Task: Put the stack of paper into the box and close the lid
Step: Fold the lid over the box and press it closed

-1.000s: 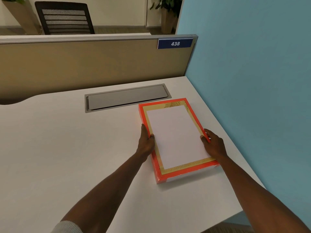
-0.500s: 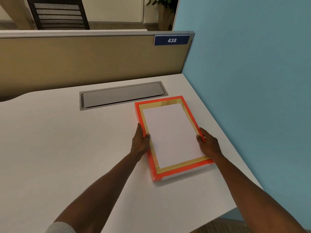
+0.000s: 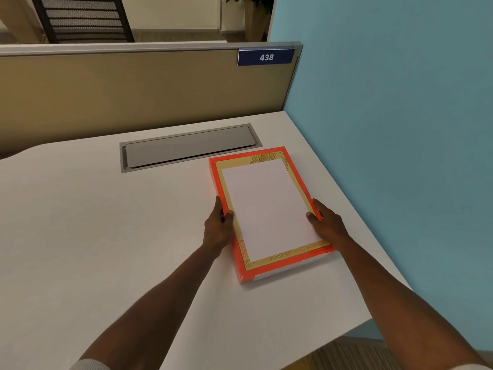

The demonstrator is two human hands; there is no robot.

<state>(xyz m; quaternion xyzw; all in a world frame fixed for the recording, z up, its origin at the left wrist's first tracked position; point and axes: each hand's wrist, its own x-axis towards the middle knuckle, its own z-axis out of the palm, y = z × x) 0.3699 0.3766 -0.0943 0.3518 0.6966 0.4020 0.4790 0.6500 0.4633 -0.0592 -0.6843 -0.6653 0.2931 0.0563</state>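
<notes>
A flat orange box (image 3: 241,265) lies on the white desk (image 3: 106,236) near its right edge. Inside its orange border there is a yellow patterned surface with a stack of white paper (image 3: 266,206) lying flat on it. I cannot tell whether the paper sits inside the open box or on a shut lid. No separate lid is in view. My left hand (image 3: 217,227) grips the box's left side, thumb hooked over the rim. My right hand (image 3: 326,222) holds the right side, with its thumb on the paper's edge.
A grey cable-tray cover (image 3: 186,148) is set into the desk just behind the box. A tan partition (image 3: 133,97) with a blue "438" label (image 3: 266,57) closes the back. A blue wall (image 3: 386,156) runs along the right. The desk's front edge lies close below the box.
Only the view has drifted slightly. The box has stayed in place by the cable tray, and both hands have kept the same hold on its sides.
</notes>
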